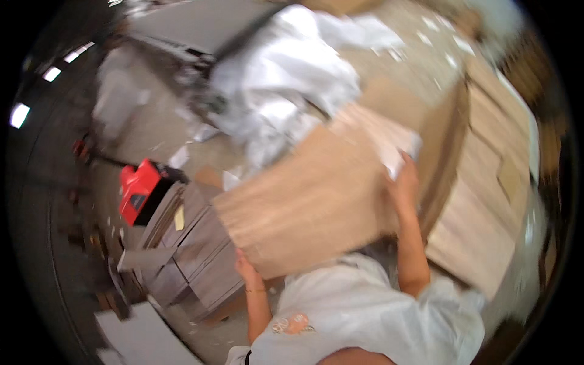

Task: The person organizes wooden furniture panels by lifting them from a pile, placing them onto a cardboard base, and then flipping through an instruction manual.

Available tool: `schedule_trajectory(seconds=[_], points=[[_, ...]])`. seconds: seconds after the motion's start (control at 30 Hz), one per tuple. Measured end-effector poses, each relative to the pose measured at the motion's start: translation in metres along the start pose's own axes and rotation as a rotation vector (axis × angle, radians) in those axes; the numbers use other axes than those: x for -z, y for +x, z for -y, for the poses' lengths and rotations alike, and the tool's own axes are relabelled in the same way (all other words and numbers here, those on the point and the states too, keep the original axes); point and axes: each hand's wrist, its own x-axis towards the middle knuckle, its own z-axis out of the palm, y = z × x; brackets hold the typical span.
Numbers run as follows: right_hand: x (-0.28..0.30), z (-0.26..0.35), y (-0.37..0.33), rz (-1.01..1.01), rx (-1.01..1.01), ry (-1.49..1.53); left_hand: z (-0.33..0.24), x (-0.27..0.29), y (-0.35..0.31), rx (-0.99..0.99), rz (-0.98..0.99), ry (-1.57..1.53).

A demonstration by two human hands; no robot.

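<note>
A flat brown cardboard sheet (310,201) is held up in front of my body, tilted and blurred by motion. My left hand (246,269) grips it at the near left edge, with the fingers partly hidden. At the right edge my right hand (404,185) is closed on the cardboard. A pale whitish piece (395,155) shows beside the right fingers; the blur hides whether it is a fold of the sheet or something separate.
Stacks of flat cardboard stand to the left (213,255) and right (477,213). A red pallet jack (139,191) is beyond the left stack. Crumpled whitish plastic sheeting (286,73) lies ahead, and paper scraps (426,39) litter the floor. A white board (143,331) is at lower left.
</note>
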Motion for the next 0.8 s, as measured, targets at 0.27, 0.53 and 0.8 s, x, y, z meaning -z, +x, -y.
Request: schedule_trajectory(seconds=[0.27, 0.53, 0.8], points=[[-0.072, -0.042, -0.098, 0.713, -0.146, -0.004, -0.018, -0.065, 0.112, 0.198, 0.273, 0.133], [-0.073, -0.058, -0.147, 0.866, -0.471, 0.044, 0.06, -0.318, 0.222, 0.338, 0.451, 0.326], [-0.115, -0.038, -0.242, 0.531, -1.288, 0.18, 0.219, -0.558, 0.223, 0.173, 0.42, 0.637]])
